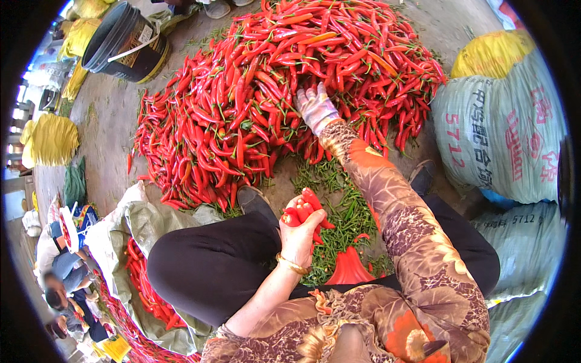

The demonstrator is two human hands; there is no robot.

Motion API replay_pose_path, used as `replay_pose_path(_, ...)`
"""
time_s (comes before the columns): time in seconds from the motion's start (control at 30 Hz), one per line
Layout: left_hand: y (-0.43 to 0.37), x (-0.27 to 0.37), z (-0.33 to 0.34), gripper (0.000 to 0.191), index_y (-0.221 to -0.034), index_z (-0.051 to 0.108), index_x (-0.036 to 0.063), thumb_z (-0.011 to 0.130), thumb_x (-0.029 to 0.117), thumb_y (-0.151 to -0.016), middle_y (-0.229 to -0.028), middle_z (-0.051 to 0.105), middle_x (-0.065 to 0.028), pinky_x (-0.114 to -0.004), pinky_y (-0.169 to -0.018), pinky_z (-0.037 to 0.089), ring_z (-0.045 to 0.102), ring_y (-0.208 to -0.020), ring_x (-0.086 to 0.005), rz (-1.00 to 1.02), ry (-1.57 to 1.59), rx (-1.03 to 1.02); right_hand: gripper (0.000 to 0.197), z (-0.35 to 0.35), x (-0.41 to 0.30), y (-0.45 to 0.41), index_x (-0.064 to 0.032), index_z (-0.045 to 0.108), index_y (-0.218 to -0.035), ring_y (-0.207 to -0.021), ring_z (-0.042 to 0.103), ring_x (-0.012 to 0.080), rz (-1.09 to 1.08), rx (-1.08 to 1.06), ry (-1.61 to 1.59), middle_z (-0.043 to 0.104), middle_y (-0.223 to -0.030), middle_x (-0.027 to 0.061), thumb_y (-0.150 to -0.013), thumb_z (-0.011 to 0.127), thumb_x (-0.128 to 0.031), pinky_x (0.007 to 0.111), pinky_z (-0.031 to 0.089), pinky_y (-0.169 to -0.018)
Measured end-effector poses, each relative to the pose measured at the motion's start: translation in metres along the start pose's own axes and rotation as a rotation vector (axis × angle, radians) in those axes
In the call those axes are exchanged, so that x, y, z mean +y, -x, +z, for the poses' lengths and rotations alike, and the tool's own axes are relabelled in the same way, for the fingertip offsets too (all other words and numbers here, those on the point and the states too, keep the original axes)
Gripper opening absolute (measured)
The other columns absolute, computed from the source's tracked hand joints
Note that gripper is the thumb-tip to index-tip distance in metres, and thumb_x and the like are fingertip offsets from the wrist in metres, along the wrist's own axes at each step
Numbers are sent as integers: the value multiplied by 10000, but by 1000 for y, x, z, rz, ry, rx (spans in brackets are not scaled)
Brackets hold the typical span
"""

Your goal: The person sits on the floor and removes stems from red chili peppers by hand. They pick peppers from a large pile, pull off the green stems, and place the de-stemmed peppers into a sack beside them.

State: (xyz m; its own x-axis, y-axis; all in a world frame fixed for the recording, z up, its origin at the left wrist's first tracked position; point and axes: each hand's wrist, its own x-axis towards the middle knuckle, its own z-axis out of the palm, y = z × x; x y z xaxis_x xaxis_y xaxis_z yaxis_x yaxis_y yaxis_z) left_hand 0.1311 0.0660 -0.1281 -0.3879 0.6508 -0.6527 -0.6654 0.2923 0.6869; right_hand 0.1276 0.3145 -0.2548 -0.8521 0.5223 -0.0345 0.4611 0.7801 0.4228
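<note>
My left hand (297,236), bare with a gold-coloured bangle at the wrist, is closed around a bunch of red chili peppers (303,212). Their cut or stemless ends show pale at the top. My right hand (316,109) wears a pale, stained glove and reaches into the near side of a large heap of red chilies (218,118). Its fingers are slightly apart among the peppers; nothing shows in its grasp, though the palm side is hidden. Between my legs, green chili stems (349,208) cover the floor around a red plastic stool or similar piece (348,267).
An open woven sack (113,227) at my left holds red chilies (147,290). A black bucket (127,45) stands beyond the heap. Printed woven sacks (499,131) crowd my right side. Yellow sacks (50,140) lie far left; other people (68,295) sit at lower left.
</note>
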Motion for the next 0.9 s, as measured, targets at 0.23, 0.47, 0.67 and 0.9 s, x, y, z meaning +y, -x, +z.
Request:
replay_pose_path(0.23,-3,-3,-2,414,-1115,482,29,646,-8,-736,-849,570,-27,-240,-602,461,569,-704,-112,0,-5,-6,401,0,4,-9,-103,483,-1226,-1177,444,253,-103,-30,13,492,-1255,83,-840,424,-196,545,281,-973)
replay_pose_path(0.47,-4,0,1,375,-1072,491,28,637,-25,-731,-846,586,-54,-256,-605,482,584,-702,-138,-62,15,7,351,3,13,-2,-126,538,-1161,-976,546,220,-145,-71,-110,561,-1086,80,-826,453,-190,405,410,-821)
replay_pose_path(0.67,-4,-2,1,340,-1048,491,27,622,-16,-738,-830,579,-50,-260,-596,481,581,-690,-139,-2,0,-11,186,6,-1,16,-135,595,-933,-811,591,198,-135,43,-220,584,-834,18,-774,509,-178,328,466,-638)
replay_pose_path(0.9,-2,-1,1,367,-1066,492,32,628,-14,-729,-833,572,-41,-255,-594,465,571,-691,-130,3,-11,-39,240,-3,-11,48,-112,574,-953,-830,606,205,-21,-106,-313,609,-892,48,-718,583,-163,321,474,-664)
